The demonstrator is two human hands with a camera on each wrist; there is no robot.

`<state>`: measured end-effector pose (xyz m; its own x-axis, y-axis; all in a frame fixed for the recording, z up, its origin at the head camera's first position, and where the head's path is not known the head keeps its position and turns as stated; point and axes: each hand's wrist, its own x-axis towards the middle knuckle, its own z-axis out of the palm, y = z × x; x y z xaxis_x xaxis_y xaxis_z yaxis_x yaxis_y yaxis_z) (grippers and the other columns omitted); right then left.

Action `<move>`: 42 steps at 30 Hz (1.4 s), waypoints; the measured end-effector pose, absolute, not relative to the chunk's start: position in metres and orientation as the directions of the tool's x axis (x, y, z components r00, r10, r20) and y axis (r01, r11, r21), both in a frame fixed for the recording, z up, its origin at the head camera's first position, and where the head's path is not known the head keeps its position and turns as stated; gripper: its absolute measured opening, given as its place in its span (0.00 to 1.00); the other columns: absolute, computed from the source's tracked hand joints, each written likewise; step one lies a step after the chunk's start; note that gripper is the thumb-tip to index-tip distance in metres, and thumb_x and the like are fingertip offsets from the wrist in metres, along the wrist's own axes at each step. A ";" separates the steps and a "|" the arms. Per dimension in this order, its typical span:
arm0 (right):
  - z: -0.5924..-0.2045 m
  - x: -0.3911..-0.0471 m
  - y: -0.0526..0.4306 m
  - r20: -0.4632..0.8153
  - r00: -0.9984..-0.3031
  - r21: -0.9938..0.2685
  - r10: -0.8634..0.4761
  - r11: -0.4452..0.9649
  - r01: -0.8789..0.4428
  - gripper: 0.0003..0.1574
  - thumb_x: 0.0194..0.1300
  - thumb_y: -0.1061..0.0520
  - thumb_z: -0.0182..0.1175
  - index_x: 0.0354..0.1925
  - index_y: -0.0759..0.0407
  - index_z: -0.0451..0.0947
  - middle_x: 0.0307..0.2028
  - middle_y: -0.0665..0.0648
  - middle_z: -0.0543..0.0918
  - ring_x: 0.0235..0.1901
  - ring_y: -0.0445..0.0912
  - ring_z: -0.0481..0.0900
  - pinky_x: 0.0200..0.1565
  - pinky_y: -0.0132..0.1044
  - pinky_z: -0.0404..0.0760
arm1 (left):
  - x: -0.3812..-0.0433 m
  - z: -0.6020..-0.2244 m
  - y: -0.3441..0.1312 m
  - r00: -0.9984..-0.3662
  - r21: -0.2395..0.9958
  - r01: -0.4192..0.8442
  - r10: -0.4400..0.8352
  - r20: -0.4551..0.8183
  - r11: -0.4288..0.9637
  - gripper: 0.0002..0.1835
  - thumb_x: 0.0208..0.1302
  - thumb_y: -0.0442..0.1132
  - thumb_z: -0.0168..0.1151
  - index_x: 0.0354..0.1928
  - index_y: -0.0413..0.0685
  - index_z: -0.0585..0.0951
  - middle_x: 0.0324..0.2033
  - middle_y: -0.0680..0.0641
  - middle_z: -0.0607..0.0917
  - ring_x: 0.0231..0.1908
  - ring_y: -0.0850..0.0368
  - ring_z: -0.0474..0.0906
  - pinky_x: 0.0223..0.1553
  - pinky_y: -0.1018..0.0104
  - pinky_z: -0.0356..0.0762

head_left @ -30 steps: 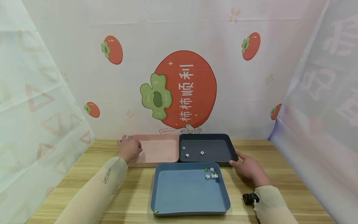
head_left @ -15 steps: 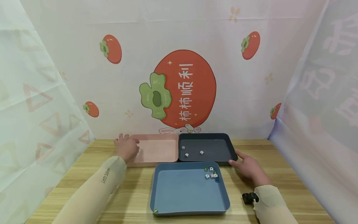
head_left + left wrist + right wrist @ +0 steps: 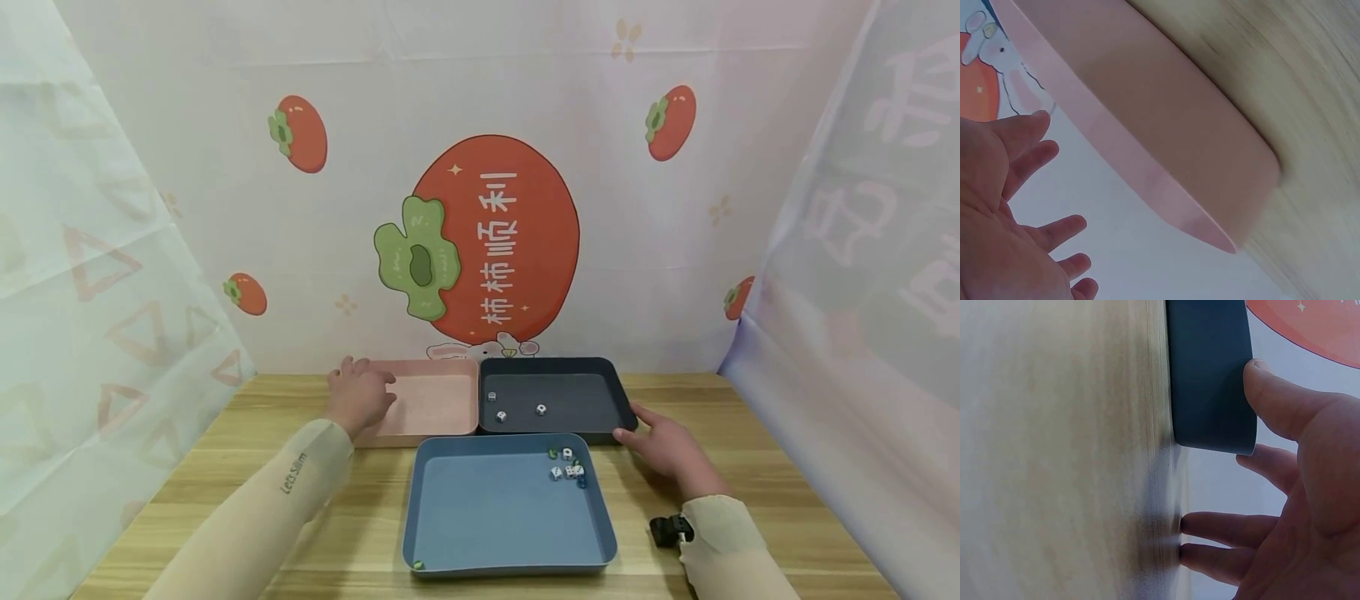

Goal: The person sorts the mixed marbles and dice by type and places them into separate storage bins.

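Over the left end of the pink tray (image 3: 435, 407), my left hand (image 3: 362, 395) hovers with its fingers spread and nothing in them. The left wrist view shows these fingers apart from the tray's wall (image 3: 1172, 137). My right hand (image 3: 667, 450) rests at the near right corner of the dark navy tray (image 3: 577, 392), thumb on the rim and index finger along the side. Its other fingers (image 3: 1229, 530) reach toward the tabletop, fairly straight. Inside the dark tray lie three white dice, one of them a die (image 3: 542, 410) near the middle.
A blue tray (image 3: 487, 517) stands in front of the other two. Several white dice (image 3: 557, 473) and small green and blue pieces cluster at its far right, with a green piece (image 3: 418, 566) in its near left corner. A printed cloth (image 3: 345, 208) backs the wooden table (image 3: 360, 517).
My left hand first shifts slightly left as its fingers spread, then moves right over the pink tray. The right hand and the dice stay where they are.
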<state>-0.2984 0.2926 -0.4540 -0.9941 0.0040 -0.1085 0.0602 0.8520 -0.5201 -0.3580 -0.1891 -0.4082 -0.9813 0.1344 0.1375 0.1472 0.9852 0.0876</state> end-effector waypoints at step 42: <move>-0.453 -0.298 0.294 -0.092 -0.996 -0.524 -0.019 0.851 0.032 0.55 0.68 0.30 0.55 0.76 0.64 0.53 0.67 0.79 0.63 0.64 0.75 0.61 0.59 0.69 0.62 | -0.307 -0.424 0.002 -0.799 0.080 0.601 0.594 0.092 0.795 0.14 0.64 0.54 0.68 0.51 0.68 0.87 0.72 0.45 0.65 0.73 0.41 0.49 0.67 0.38 0.52</move>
<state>-0.2982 0.2939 -0.4529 -0.9955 -0.0194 -0.0924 0.0320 0.8513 -0.5236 -0.3074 0.0021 -0.4241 -0.7989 0.5944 0.0925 0.6009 0.7953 0.0796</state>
